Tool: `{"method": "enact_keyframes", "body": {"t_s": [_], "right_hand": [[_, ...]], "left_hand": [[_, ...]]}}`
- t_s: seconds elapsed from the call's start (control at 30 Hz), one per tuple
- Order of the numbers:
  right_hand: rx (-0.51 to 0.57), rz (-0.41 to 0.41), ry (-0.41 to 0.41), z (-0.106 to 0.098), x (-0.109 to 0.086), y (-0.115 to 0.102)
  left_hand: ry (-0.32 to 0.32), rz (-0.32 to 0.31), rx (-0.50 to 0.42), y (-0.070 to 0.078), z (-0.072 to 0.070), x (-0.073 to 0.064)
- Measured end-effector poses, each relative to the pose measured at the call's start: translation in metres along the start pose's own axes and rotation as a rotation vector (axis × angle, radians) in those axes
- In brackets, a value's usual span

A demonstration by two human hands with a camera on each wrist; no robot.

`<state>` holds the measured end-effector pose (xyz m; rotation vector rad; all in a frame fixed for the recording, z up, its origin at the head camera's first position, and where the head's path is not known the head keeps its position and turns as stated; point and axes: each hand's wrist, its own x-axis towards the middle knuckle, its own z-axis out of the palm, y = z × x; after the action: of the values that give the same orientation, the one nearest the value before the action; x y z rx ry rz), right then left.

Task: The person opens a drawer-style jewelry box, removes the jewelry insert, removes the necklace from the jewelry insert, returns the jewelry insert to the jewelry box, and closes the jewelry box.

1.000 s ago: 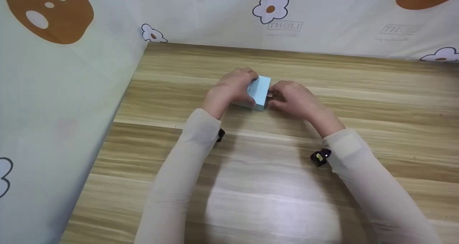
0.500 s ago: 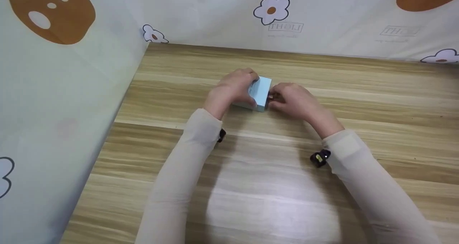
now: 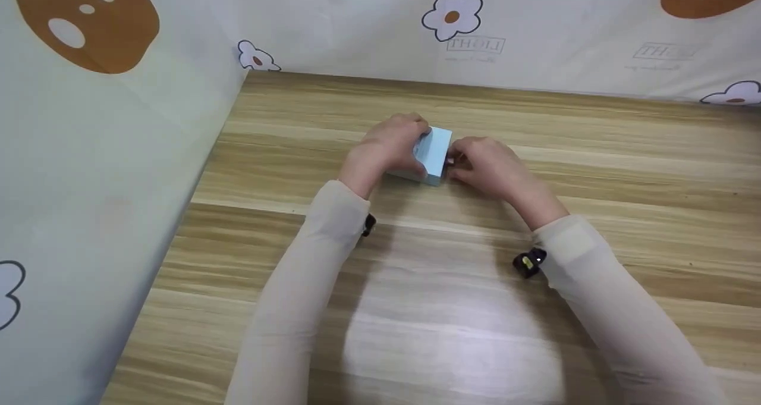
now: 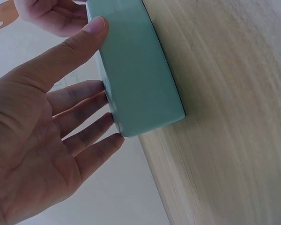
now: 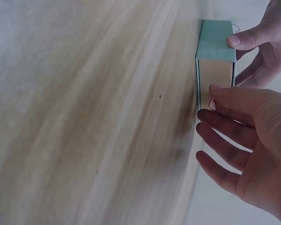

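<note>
A light blue box (image 3: 433, 152) rests on the wooden table. My left hand (image 3: 383, 146) grips it from the left, thumb on the near side and fingers reaching over to the far side. In the left wrist view, the thumb lies along a plain teal side of the box (image 4: 136, 70). My right hand (image 3: 490, 166) is at the box's right end. There, the right wrist view shows a tan inner face (image 5: 215, 75) framed by the teal shell. Thumb and forefinger of that hand pinch a small pale loop (image 5: 212, 104) against this face; the other fingers spread below it.
The wood-grain table (image 3: 452, 310) spreads around the hands on all sides. A white cloth printed with flowers (image 3: 333, 30) stands behind it, and another white sheet (image 3: 107, 173) borders the left edge. Small black devices sit at both wrists.
</note>
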<state>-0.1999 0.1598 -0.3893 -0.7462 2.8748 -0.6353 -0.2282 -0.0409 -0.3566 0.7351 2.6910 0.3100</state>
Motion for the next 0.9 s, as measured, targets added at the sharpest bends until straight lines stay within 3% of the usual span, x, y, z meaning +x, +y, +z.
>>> {"method": "enact_keyframes", "body": {"t_s": [0.3, 0.9], "right_hand": [[-0.029, 0.061, 0.015, 0.002, 0.003, -0.003], [-0.065, 0.184, 0.110, 0.012, 0.011, -0.013]], "left_hand": [[0.018, 0.008, -0.006, 0.001, 0.000, 0.000], [-0.006, -0.004, 0.019, 0.002, -0.002, -0.002]]}}
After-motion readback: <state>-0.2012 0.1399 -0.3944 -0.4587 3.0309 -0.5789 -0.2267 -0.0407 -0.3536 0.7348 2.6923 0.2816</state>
